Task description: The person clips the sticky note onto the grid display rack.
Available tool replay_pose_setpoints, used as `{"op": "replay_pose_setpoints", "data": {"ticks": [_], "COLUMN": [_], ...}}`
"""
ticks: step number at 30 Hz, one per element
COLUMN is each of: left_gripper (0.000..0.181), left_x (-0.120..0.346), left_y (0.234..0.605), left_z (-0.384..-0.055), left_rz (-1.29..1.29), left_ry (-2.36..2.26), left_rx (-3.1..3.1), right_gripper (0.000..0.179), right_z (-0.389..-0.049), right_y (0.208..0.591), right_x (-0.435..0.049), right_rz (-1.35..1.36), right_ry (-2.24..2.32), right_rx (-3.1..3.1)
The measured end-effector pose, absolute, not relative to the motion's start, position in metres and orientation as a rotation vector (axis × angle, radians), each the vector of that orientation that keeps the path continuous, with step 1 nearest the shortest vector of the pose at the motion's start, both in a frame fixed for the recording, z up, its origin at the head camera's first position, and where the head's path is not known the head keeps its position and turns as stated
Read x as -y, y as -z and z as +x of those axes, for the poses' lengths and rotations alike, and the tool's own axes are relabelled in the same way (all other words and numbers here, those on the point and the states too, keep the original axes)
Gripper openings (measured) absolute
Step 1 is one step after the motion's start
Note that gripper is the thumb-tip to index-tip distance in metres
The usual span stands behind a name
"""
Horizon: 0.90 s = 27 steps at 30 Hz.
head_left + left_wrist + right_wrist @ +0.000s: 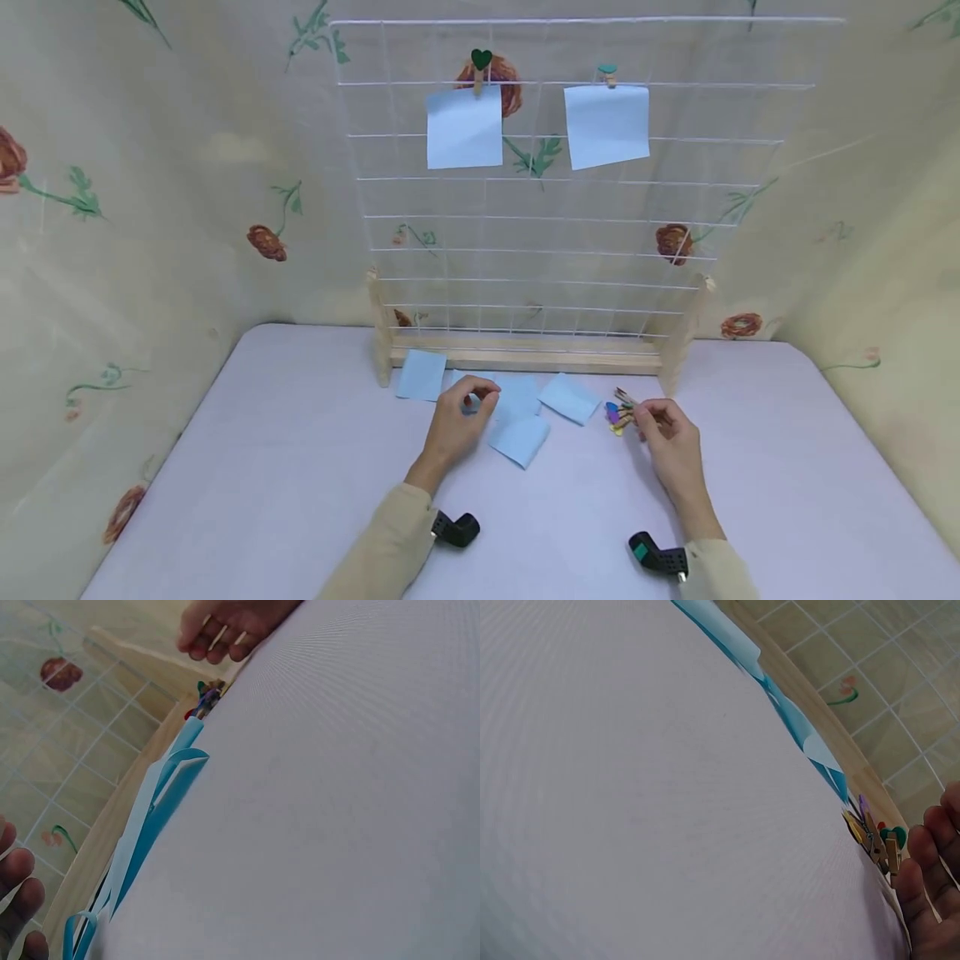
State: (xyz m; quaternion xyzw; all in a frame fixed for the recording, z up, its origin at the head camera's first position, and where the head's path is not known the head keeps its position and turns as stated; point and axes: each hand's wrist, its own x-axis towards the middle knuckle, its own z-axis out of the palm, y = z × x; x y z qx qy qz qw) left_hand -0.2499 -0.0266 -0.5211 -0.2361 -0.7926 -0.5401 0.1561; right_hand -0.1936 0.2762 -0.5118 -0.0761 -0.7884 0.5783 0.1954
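My left hand (459,421) hovers over several blue paper notes (519,440) at the foot of the rack, thumb and forefinger bent into a loop with blue paper showing behind. No note appears in its fingers. Beside a small pile of wooden clothespins (619,417) with coloured tops is my right hand (673,446). Its loosely curled fingers (922,859) reach right up to the pile, near a clothespin with a green top (894,838). From the left wrist view, this right hand (234,631) shows no clothespin in it; the thumb is hidden in the right wrist view.
A white wire grid (555,218) stands in a wooden base (525,360) along the table's back. Two blue notes hang high on it, the left note (465,129) by a green heart clothespin, the right note (609,125) by a teal one. Flowered cloth (187,208) surrounds the table.
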Motion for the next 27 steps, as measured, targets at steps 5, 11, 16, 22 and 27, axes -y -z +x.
{"op": "replay_pose_setpoints", "data": {"ticks": [5,11,16,22,27], "left_gripper": [0.013,0.015,0.026,0.033,0.045], "left_x": [0.021,0.024,0.024,0.021,0.015], "left_y": [0.522,0.523,0.524,0.527,0.527], "left_z": [-0.252,-0.25,-0.246,-0.245,-0.237], "left_rz": [-0.698,-0.7,-0.79,-0.838,-0.851], "left_ry": [1.532,1.494,1.368,1.031,0.839], "left_rx": [2.289,2.338,2.411,2.449,2.523], "right_gripper": [0.018,0.018,0.021,0.021,0.02], "right_z": [-0.193,-0.196,-0.197,-0.198,-0.197], "right_y": [0.513,0.517,0.517,0.517,0.517], "right_x": [-0.28,-0.28,-0.279,-0.279,-0.278], "right_rz": [-0.233,-0.226,-0.209,-0.223,-0.241], "right_ry": [-1.614,-1.592,-1.538,-1.499,-1.503], "right_rx": [2.196,2.231,2.284,2.304,2.294]}}
